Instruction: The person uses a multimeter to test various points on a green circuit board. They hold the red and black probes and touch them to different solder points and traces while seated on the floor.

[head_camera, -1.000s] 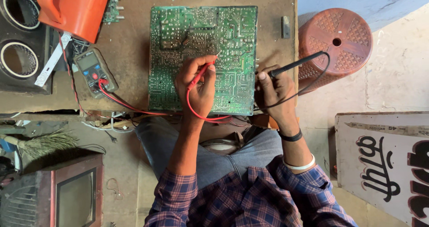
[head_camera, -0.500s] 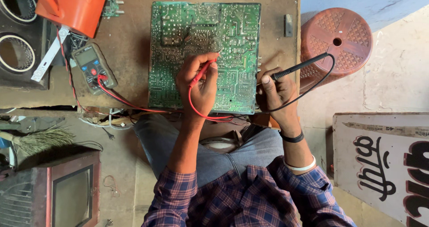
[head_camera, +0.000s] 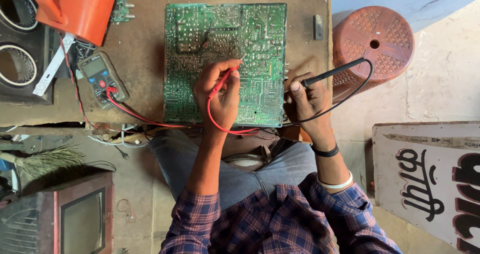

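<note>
A large green circuit board (head_camera: 200, 44) lies solder side up on the brown workbench (head_camera: 145, 49). My left hand (head_camera: 220, 91) grips a red test probe (head_camera: 223, 81) like a pen, its tip touching the board near the middle. My right hand (head_camera: 307, 101) holds a black test probe (head_camera: 332, 72) at the board's right edge, its tip hidden by my fingers. Red and black leads run left to a grey multimeter (head_camera: 101, 78) lying on the bench.
An orange plastic housing (head_camera: 75, 6) sits at the bench's top left beside two speaker cones (head_camera: 15, 39). A brown plastic stool (head_camera: 375, 41) stands to the right. A small old television (head_camera: 75, 219) and a hand broom (head_camera: 42, 160) lie lower left, a painted sign board (head_camera: 430, 179) lower right.
The view has drifted slightly. My left hand has shifted a little with the red probe on the board. My right hand still holds the black probe at the right edge.
</note>
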